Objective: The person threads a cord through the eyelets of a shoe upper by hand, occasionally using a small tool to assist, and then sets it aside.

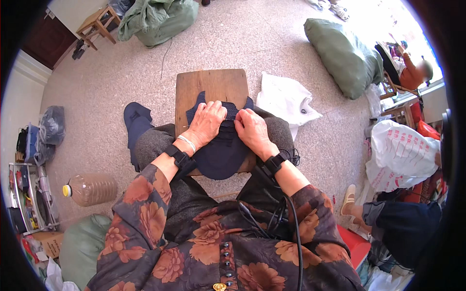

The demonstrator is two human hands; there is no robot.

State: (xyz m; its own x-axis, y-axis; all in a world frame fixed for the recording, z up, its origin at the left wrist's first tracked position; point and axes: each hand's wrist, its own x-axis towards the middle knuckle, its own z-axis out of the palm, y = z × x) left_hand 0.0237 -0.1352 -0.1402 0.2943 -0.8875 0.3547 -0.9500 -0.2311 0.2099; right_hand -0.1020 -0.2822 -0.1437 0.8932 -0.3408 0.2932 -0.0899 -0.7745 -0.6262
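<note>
A dark navy fabric piece (221, 153) with a rounded outline lies across a small wooden board (211, 85) resting on my knees. My left hand (206, 123) presses down on the fabric's upper left part, fingers curled over its edge. Right beside it, my right hand (250, 128) pinches the same fabric at the upper middle, the fingertips of both hands nearly touching. A bracelet and black straps sit on my wrists, with cables running from the right one.
A clear plastic jug (90, 189) lies on the floor at left near a shelf (26, 199). Green sacks (347, 56) and white bags (286, 99) lie around. Another person sits at far right (412, 72), and a foot (348, 199) shows at right.
</note>
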